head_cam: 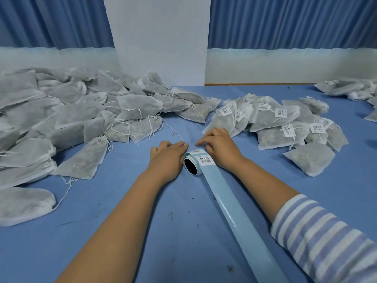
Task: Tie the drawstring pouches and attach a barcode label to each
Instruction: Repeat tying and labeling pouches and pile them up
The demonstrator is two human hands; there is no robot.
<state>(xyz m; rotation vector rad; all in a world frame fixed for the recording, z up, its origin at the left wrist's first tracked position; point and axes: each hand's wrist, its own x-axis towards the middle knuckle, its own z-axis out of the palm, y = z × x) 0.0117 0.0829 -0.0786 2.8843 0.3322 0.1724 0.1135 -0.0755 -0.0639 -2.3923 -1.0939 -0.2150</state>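
Note:
A roll of barcode labels (192,164) lies on the blue table (183,231) between my hands, a white label showing on top. Its empty pale-blue backing strip (234,207) trails toward me. My left hand (166,157) rests flat on the table just left of the roll, fingers straight. My right hand (218,145) sits at the roll's far right side, fingers bent, fingertips touching the table and the roll's edge. A large heap of unlabelled grey drawstring pouches (71,119) fills the left. Several labelled pouches (281,123) are piled on the right.
A white pillar (159,37) and blue curtains (285,21) stand behind the table. More pouches (350,88) lie at the far right edge. A loose white string (173,129) lies just beyond my left hand.

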